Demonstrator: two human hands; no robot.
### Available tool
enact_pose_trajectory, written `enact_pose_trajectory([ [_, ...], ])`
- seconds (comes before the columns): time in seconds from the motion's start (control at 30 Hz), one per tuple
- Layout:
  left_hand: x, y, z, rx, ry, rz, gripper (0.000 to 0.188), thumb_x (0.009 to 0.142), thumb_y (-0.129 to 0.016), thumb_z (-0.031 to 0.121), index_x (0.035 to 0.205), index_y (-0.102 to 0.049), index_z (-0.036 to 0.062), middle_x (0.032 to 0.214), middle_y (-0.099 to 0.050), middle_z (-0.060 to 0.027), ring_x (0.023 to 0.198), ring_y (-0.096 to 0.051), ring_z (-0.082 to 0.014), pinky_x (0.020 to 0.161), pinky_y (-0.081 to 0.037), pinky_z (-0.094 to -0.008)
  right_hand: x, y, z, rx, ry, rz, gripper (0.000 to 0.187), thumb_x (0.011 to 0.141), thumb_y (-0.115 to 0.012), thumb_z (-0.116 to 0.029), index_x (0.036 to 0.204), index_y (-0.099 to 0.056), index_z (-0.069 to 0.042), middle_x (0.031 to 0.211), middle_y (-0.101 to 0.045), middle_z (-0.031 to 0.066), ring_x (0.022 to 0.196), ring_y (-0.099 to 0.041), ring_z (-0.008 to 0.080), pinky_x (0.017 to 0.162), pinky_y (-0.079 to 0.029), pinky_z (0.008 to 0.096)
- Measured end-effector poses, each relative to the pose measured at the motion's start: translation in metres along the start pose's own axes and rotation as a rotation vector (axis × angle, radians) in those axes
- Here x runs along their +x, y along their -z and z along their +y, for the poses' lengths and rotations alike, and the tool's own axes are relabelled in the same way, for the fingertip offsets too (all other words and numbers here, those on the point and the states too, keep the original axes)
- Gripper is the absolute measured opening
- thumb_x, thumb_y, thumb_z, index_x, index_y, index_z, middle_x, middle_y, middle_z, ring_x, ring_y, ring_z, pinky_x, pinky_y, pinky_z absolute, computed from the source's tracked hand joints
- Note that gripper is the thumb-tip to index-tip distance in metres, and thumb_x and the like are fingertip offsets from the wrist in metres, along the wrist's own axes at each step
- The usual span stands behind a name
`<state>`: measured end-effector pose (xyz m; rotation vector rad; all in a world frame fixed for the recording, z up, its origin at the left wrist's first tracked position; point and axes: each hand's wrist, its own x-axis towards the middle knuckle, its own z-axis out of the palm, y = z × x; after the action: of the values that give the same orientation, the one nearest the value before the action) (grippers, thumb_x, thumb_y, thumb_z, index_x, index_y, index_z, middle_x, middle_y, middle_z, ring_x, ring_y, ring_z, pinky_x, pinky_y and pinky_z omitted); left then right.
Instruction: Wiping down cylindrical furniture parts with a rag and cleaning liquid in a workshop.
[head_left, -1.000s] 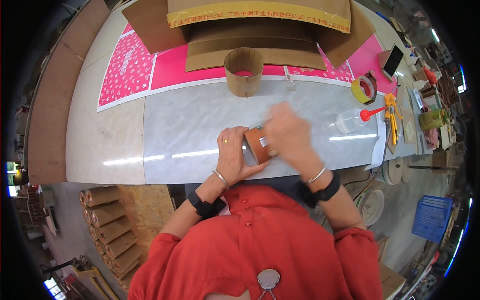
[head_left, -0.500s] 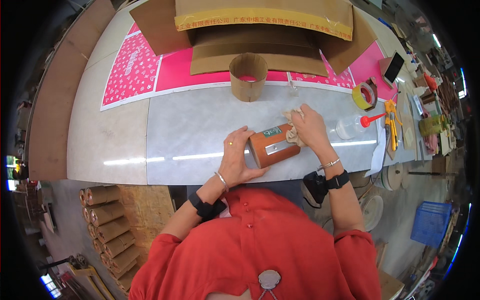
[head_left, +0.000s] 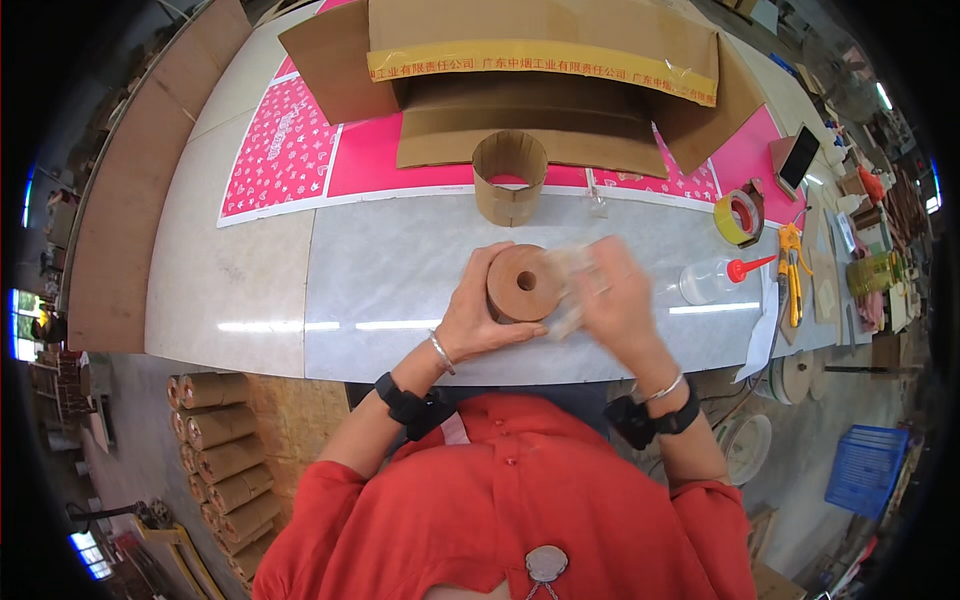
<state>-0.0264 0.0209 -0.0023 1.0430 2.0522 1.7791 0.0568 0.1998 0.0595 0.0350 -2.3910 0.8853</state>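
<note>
My left hand (head_left: 474, 312) is wrapped round the left side of a reddish-brown wooden cylinder (head_left: 511, 298), its thumb along the near side. The cylinder's round end, with a dark hole in its middle, faces up toward me. At its right side my right hand (head_left: 618, 305), smeared by motion, grips a pale cloth (head_left: 566, 287). Hand and cloth are close against the wood; whether they touch it is blurred. Just beyond the cylinder stands an open cardboard tube (head_left: 510, 205).
A large open cardboard box (head_left: 545, 140) lies on pink printed sheets (head_left: 275, 150) at the back. To the right are a clear bottle with a red nozzle (head_left: 745, 269), tape rolls (head_left: 738, 217), yellow-handled pliers (head_left: 790, 270) and a phone (head_left: 798, 158). Wrapped cylinders (head_left: 228, 460) are stacked below left.
The cylinder has turned from lying on its side to showing its holed end upward; its label and metal plate are out of sight. My right hand and the cloth have shifted down its right side.
</note>
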Motion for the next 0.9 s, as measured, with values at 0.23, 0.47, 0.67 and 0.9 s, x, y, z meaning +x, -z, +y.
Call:
enact_pose_trajectory([
  [0.23,-0.003,-0.010,0.004,0.160,-0.114,0.008,0.083,0.062,-0.083,0.028,0.128,-0.041,0.0034,0.123,-0.047,-0.0149,0.113,-0.051,-0.0293,0.095,-0.043,-0.0364,0.035,-0.040,-0.021,-0.392,0.143,-0.225,0.014,0.068,-0.066,-0.019,0.075,-0.058,-0.009,0.076,-0.052,0.0061,0.071,-0.058,0.0225,0.053,-0.050,0.0357],
  [0.47,-0.006,-0.016,-0.018,0.147,-0.030,0.011,0.084,0.061,-0.085,0.030,0.129,-0.042,0.0042,0.122,-0.050,-0.0132,0.112,-0.052,-0.0286,0.094,-0.044,-0.0375,0.001,-0.031,-0.031,-0.334,0.375,-0.122,0.013,0.074,-0.064,-0.017,0.079,-0.058,-0.006,0.074,-0.049,0.0070,0.069,-0.054,0.0231,0.049,-0.045,0.0357],
  [0.67,-0.005,-0.018,-0.005,0.322,-0.183,-0.005,0.084,0.061,-0.085,0.030,0.128,-0.041,0.0034,0.120,-0.049,-0.0156,0.109,-0.053,-0.0343,0.092,-0.045,-0.0389,0.045,-0.055,-0.014,-0.484,0.361,-0.231,0.014,0.073,-0.063,-0.017,0.073,-0.052,-0.008,0.070,-0.048,0.0072,0.063,-0.058,0.0219,0.048,-0.047,0.0336],
  [0.9,-0.004,-0.015,-0.002,0.066,-0.097,0.048,0.082,0.061,-0.084,0.028,0.127,-0.042,0.0040,0.120,-0.050,-0.0156,0.110,-0.053,-0.0337,0.092,-0.044,-0.0398,0.000,-0.013,-0.029,-0.469,0.139,-0.217,0.014,0.073,-0.063,-0.015,0.078,-0.053,-0.008,0.072,-0.048,0.0072,0.063,-0.058,0.0231,0.046,-0.046,0.0338],
])
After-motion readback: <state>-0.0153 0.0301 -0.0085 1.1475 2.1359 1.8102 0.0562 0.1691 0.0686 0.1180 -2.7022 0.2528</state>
